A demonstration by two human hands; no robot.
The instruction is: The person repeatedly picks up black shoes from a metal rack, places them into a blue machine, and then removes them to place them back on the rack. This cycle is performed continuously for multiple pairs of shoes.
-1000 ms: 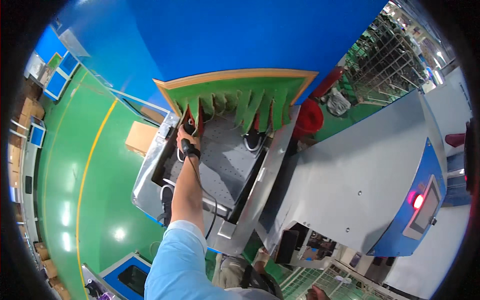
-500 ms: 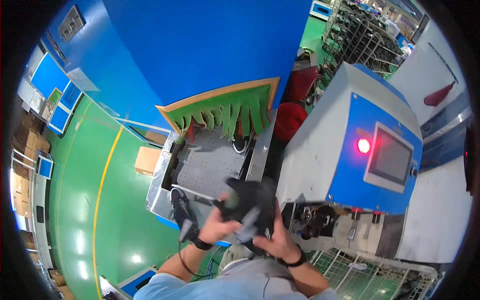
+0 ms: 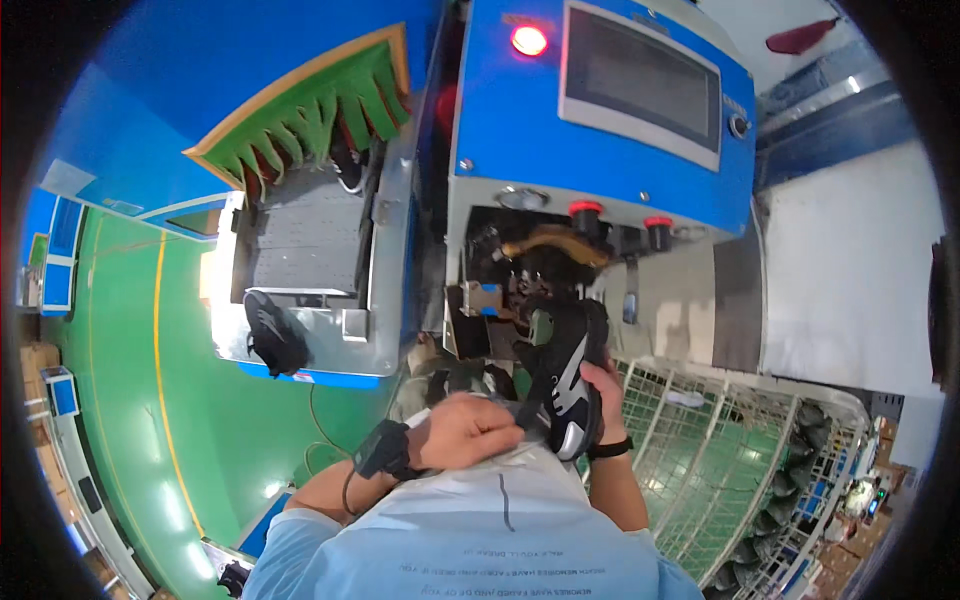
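Note:
A black sneaker [image 3: 570, 385] with white and grey trim is upright in front of my body, its toe toward my shirt. My right hand [image 3: 607, 395] grips it along the sole side from the right. My left hand [image 3: 465, 432] is closed at the shoe's left, near the toe, its fingertips against something dark that I cannot make out. The heel end of the shoe reaches the opening of a machine [image 3: 600, 150] with a blue front. Another black shoe [image 3: 275, 335] lies on the front edge of the conveyor [image 3: 305, 235] at the left.
A third shoe [image 3: 347, 168] sits under the green fringe curtain [image 3: 320, 120] at the conveyor's far end. The machine has a screen [image 3: 640, 80], a lit red lamp [image 3: 528, 40] and red-topped knobs. A white wire rack [image 3: 690, 450] holding dark shoes stands at the right.
My view has swung right toward the blue machine. The shoe, blurred between both hands before, is now held upright by my right hand, and my left hand has shifted toward my body.

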